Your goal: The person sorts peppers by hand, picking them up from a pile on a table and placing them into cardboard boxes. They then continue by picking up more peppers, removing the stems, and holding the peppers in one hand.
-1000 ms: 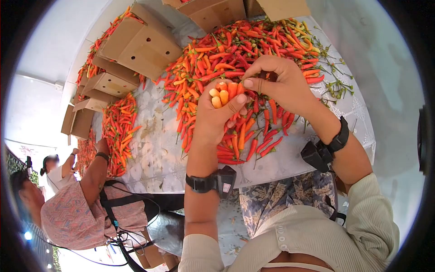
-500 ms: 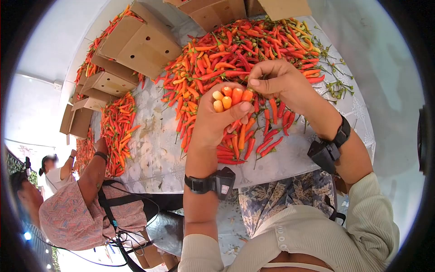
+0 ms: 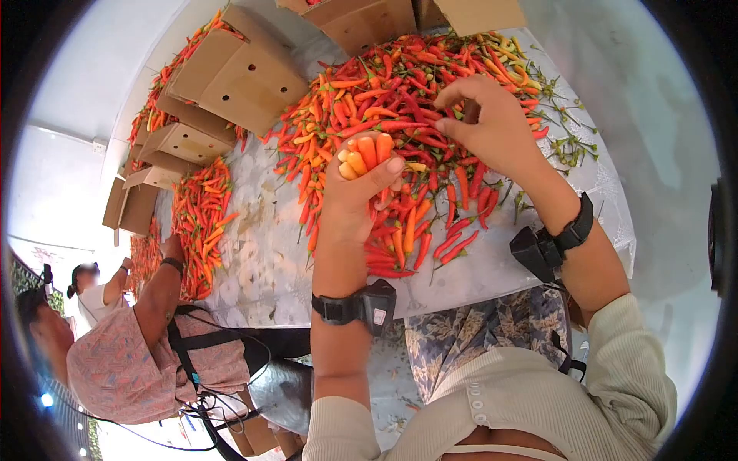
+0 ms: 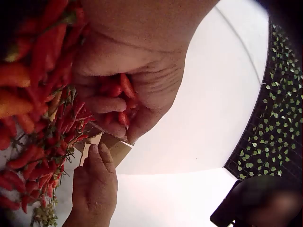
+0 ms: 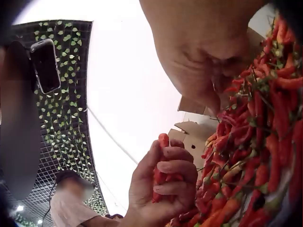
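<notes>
My left hand [image 3: 352, 201] grips a bunch of red and orange chili peppers [image 3: 369, 150], their pale, stemless ends pointing up past the thumb. In the right wrist view the fingers of that hand [image 5: 163, 175] wrap around the bunch. Just to the right, over the big chili pile [image 3: 384, 84], hovers my right hand [image 3: 496, 123]. Its thumb and forefinger are bent and parted, with nothing visible between them. Several loose red chilies [image 3: 457, 248] with green stems lie near the table's front edge.
Cut green stems [image 3: 573, 150] are scattered on the right of the white-covered table [image 3: 307, 296]. Cardboard boxes [image 3: 238, 77] stand at the back and left, some with chilies. A second pile [image 3: 201, 230] lies to the left, where another person [image 3: 138, 361] reaches in.
My right hand has drawn away from the bunch, moving right over the pile as its thumb and forefinger parted. The left hand, still gripping the chilies, has shifted slightly left.
</notes>
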